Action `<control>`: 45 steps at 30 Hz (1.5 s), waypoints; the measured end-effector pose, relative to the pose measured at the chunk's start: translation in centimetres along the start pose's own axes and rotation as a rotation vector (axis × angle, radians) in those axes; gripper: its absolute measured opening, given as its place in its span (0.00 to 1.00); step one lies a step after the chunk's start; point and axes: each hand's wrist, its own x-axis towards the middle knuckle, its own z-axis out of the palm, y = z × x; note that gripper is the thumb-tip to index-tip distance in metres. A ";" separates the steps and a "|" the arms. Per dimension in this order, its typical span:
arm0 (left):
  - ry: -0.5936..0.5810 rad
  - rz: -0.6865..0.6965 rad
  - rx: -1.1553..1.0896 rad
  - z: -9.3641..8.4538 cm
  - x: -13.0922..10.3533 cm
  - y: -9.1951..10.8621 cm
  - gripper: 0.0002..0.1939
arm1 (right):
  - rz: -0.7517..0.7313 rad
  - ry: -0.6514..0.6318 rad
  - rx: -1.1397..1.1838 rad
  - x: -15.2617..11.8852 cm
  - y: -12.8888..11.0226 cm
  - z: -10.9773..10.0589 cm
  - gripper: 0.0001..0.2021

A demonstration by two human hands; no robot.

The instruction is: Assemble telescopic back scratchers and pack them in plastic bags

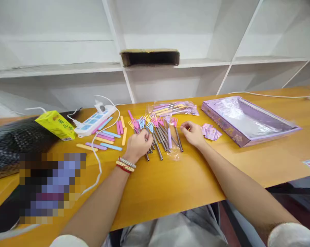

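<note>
Back scratchers (158, 143) with metal rods and small hand-shaped heads in pink, blue, yellow and purple lie in a loose pile at the table's middle. Over the pile's left side is my left hand (139, 145), its fingers curled closed; what they grip, if anything, is hidden. My right hand (194, 133) rests just right of the pile with thumb and fingertips drawn together, and I cannot make out anything between them. Between my hands, a purple-handled back scratcher (169, 138) lies in a clear plastic sleeve. Beside my right hand are small purple cards (211, 132).
Coloured handle sleeves (111, 134) lie scattered at left, near a white power strip (94, 120) and yellow carton (56, 125). A white cable (99, 164) crosses the table. Behind are bagged back scratchers (174, 108); at right is a purple display box (247, 120).
</note>
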 end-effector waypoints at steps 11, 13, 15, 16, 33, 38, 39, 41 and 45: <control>-0.116 -0.145 0.038 1.2 1.3 -1.5 0.17 | 0.099 -0.145 -0.030 0.2 1.0 0.3 0.09; -0.118 -0.143 0.047 1.1 1.2 -1.2 0.16 | 0.095 -0.191 -0.045 0.2 1.0 0.4 0.09; -0.113 -0.134 0.048 1.0 1.1 -1.1 0.15 | 0.096 -0.210 -0.052 0.2 1.1 0.4 0.09; -0.113 -0.131 0.047 1.0 1.1 -1.1 0.15 | 0.096 -0.211 -0.050 0.2 1.1 0.4 0.09; -0.121 -0.093 0.024 1.0 0.9 -1.3 0.12 | 0.108 -0.257 -0.074 0.1 0.9 0.1 0.09; -0.108 -0.100 0.023 1.2 0.8 -1.3 0.12 | 0.101 -0.272 -0.041 0.1 1.2 0.2 0.09; -0.110 -0.102 0.023 1.2 0.7 -1.3 0.12 | 0.100 -0.276 -0.040 0.1 1.3 0.3 0.09; -0.116 -0.102 0.020 1.2 0.7 -1.3 0.12 | 0.096 -0.281 -0.053 0.1 1.6 0.3 0.10; -0.137 -0.109 0.007 1.0 0.7 -1.2 0.12 | 0.094 -0.291 -0.071 0.2 1.8 0.3 0.11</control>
